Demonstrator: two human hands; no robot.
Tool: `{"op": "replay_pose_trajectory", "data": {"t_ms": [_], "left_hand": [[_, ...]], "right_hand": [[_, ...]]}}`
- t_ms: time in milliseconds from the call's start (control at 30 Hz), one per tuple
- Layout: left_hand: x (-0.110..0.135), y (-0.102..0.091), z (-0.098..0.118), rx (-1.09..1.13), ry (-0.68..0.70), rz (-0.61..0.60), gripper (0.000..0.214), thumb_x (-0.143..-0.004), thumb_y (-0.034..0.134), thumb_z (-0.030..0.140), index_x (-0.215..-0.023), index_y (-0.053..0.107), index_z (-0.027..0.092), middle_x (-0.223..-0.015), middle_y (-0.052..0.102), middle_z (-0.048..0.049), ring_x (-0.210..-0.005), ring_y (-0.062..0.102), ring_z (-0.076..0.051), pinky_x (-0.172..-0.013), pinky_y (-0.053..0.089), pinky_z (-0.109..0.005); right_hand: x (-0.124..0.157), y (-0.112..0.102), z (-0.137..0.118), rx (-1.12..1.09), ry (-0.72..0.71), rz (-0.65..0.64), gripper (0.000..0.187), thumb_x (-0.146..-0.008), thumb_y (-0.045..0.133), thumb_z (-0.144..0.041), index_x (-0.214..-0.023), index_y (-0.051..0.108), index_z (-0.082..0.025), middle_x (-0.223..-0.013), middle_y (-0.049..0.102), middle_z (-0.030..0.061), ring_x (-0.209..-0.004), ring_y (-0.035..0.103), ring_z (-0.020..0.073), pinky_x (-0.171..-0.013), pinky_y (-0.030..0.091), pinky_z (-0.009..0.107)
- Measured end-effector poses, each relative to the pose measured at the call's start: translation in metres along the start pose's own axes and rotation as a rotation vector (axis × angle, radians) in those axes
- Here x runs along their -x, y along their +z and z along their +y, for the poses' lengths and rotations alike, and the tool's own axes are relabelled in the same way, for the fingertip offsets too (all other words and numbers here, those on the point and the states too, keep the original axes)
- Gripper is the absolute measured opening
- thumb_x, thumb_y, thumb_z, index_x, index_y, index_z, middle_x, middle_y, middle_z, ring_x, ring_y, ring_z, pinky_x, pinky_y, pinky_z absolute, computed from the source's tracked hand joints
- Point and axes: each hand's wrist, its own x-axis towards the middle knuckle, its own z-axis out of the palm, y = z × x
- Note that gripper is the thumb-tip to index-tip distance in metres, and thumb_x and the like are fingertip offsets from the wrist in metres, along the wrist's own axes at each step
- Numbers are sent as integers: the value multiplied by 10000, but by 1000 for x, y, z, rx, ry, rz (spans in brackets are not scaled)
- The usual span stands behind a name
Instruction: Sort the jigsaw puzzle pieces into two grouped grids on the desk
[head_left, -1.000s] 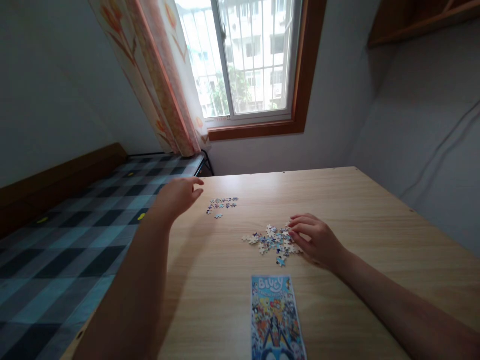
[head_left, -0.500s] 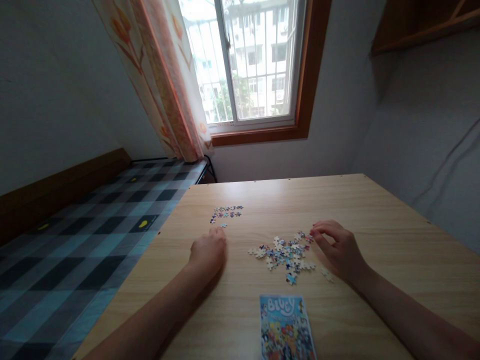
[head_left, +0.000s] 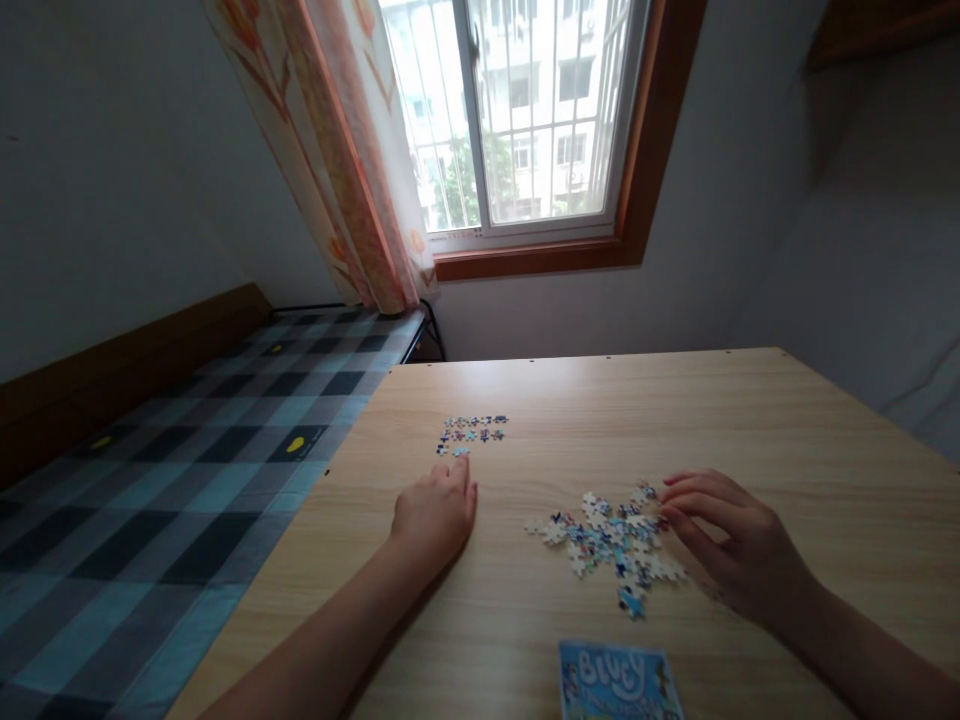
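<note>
My left hand [head_left: 435, 508] rests on the table with its index finger stretched out, the tip touching a light-blue jigsaw piece [head_left: 459, 453]. Just beyond it, small jigsaw pieces [head_left: 471, 436] lie in short rows. On the other side, my right hand [head_left: 739, 540] is at the right edge of a loose pile of jigsaw pieces [head_left: 611, 535]. Its thumb and fingertips come together in a pinch by a reddish puzzle piece [head_left: 661, 522], partly hidden by the thumb. Some pieces in the pile show pale backs, others printed faces.
A blue picture card or box marked "Bluey" [head_left: 619, 680] lies at the near edge of view. The wooden table [head_left: 585, 400] borders a bed with a checked cover [head_left: 247, 430] on the left. A curtain [head_left: 352, 180] hangs beside the window [head_left: 540, 130].
The view has tilted down and turned left. My left index finger has stretched out onto the light-blue piece. My right hand stays at the pile's right edge, its fingers slightly shifted.
</note>
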Motion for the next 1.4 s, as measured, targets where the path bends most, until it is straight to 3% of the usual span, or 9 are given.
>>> {"op": "replay_pose_trajectory", "data": {"t_ms": [1400], "left_hand": [[-7, 5, -7, -24, -28, 24, 578, -1033, 283, 392, -1534, 425, 143, -1303, 626, -213, -1000, 686, -292, -789, 543, -394]], "right_hand": [[2, 2, 1, -1, 5, -35, 113, -931, 625, -191, -856, 702, -225, -888, 723, 57, -907, 686, 206, -804, 578, 331]]}}
